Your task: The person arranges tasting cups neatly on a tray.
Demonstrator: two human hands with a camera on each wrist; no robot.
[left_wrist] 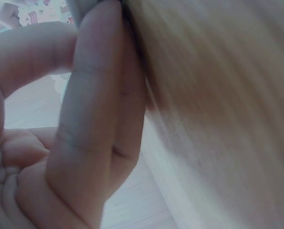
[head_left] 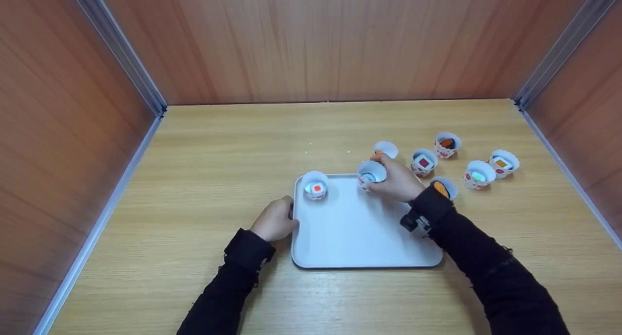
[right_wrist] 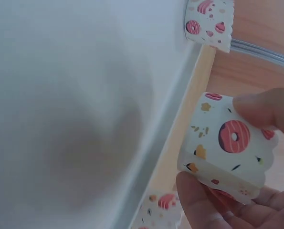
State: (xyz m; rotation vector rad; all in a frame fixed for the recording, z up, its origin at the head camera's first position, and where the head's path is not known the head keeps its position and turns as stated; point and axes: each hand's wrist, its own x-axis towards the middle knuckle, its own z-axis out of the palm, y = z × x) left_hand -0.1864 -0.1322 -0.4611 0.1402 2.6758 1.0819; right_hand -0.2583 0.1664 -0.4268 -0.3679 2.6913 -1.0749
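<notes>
- Wooden walls (head_left: 330, 43) enclose our surface (head_left: 218, 155), where the tray (head_left: 359, 238) lies.
- Squeezing too hard could crumple our paper cup (right_wrist: 227, 148), held at the tray's far edge.
- Our right hand (head_left: 397, 179) reaches across, fingers (right_wrist: 268, 112) pinching that cup; our left hand (head_left: 274, 220) grips the tray's left edge, thumb (head_left: 291, 223) on top.

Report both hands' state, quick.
Left hand: closed, gripping the white tray by its left edge.
Right hand: closed, holding a donut-print paper cup.

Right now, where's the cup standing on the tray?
In the head view, the cup stands at the far left corner of the tray, beyond and right of the left hand.
</notes>
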